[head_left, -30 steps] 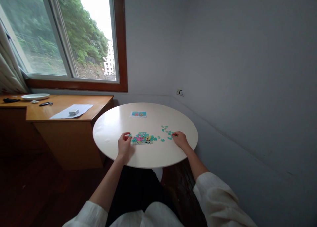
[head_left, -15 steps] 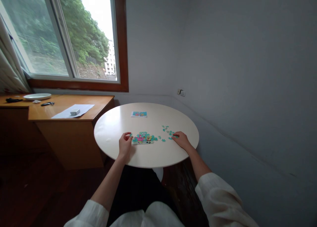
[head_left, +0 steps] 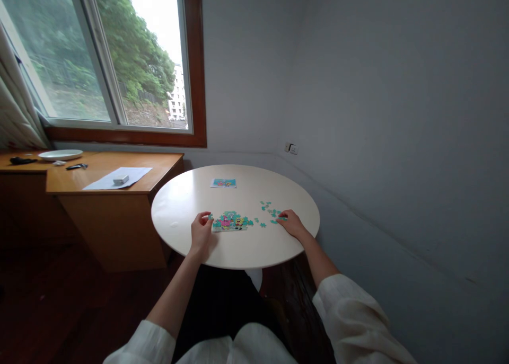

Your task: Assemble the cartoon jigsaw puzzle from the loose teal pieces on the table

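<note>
**puzzlefan22:** So the part-built puzzle [head_left: 230, 222] sits near the front edge of the round table [head_left: 178, 205], a bit left of the middle. The left hand [head_left: 201, 230] is right at its left side with thumb and forefinger pinched together on what looks like one small teal piece [head_left: 209, 216], held touching the puzzle's upper-left corner. Too small to say whether it's seated or just resting there.

**tabletop_tom:** And the right hand [head_left: 292, 223]?

**puzzlefan22:** Over by the right edge, lying flat-ish with fingertips on the loose pieces [head_left: 270, 211]. Whether that grip has closed on one, I can't tell; the fingers hide it.

**tabletop_tom:** Anything changed over the last second?

**puzzlefan22:** Barely. The left hand has stayed pinched at the same corner. The right has crept a touch inward along the scatter, so I'd guess it's still sorting rather than lifting. The puzzle itself hasn't grown.

**tabletop_tom:** What else is around?

**puzzlefan22:** A small picture card [head_left: 223, 183] toward the far edge, well apart from both hands. Beyond the table, a wooden desk [head_left: 119, 215] under the window [head_left: 119, 56] with a sheet of paper [head_left: 115, 178] and a white plate [head_left: 59, 154].
</note>
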`<state>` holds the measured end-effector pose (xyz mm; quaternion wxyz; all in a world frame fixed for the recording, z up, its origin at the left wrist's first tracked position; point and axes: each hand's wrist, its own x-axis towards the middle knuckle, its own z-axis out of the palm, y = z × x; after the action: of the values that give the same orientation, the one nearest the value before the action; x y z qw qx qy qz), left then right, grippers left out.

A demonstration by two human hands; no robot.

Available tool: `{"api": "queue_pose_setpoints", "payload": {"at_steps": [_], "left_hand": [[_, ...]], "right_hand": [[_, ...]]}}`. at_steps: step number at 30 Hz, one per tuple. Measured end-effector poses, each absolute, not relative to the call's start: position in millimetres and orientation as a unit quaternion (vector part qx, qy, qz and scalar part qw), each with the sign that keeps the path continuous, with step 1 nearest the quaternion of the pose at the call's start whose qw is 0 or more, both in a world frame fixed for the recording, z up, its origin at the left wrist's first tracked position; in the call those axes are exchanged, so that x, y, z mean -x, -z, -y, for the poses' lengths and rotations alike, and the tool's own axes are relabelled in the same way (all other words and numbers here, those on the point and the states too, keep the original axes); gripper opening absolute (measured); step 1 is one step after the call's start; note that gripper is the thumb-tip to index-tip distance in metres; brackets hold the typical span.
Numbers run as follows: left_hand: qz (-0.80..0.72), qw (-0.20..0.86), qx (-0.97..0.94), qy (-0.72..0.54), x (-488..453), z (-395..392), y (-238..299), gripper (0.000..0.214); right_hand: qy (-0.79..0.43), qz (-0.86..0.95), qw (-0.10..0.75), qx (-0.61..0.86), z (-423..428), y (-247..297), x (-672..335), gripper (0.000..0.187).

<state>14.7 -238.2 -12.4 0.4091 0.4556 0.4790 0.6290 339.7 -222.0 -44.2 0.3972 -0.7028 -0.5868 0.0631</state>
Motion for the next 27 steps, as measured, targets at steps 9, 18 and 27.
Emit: {"api": "queue_pose_setpoints", "payload": {"at_steps": [9, 18, 27], "left_hand": [[-0.47, 0.411, -0.454, -0.636, -15, 237, 14, 0.028], [-0.466, 0.418, -0.451, -0.636, -15, 235, 15, 0.031], [-0.461, 0.423, -0.454, -0.634, -15, 235, 17, 0.031]], "right_hand": [[-0.133, 0.555, 0.523, 0.632, 229, 43, -334, 0.017], [-0.182, 0.471, 0.624, 0.597, 223, 47, -346, 0.029], [-0.169, 0.467, 0.632, 0.596, 223, 49, -347, 0.027]]}}
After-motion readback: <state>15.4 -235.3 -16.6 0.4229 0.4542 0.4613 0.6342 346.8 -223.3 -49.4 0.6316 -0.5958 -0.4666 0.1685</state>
